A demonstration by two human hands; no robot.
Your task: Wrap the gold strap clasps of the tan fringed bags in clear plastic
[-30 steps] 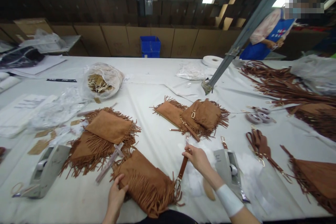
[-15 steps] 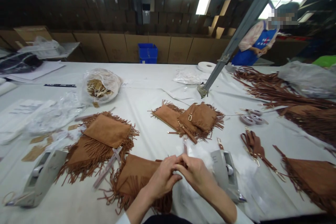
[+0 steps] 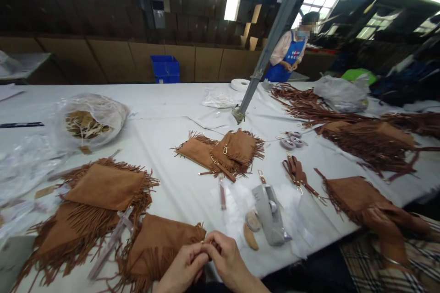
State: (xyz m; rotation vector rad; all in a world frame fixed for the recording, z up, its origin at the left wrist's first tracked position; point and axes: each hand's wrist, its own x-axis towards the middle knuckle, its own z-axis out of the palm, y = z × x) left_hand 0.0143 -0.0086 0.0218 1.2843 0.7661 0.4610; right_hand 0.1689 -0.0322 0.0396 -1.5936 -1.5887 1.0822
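My left hand point(image 3: 185, 263) and my right hand point(image 3: 225, 256) meet at the table's near edge, fingertips pinched together. A tiny glint shows between them, but what they hold is too small to make out. Against my fingers lies the right end of a brown suede fringed bag point(image 3: 161, 236), flat on the table. To its left are more fringed bags point(image 3: 105, 187), stacked, with a clear strip point(image 3: 112, 245) lying across their fringe. Farther ahead rests another group of fringed bags point(image 3: 237, 149) with gold clasps. A grey tape dispenser point(image 3: 270, 215) stands to the right of my hands.
A co-worker's hands point(image 3: 381, 219) touch another fringed bag point(image 3: 354, 192) at the right. Brown straps point(image 3: 295, 174) lie nearby. A metal post point(image 3: 264, 46) rises from the table. A plastic bag of tags point(image 3: 92, 121) sits at left. Another person point(image 3: 288, 55) stands beyond the table.
The view has turned to the right, bringing in the co-worker's hands at the right. My hands stay pinched together and are now closer to the near bag's right end.
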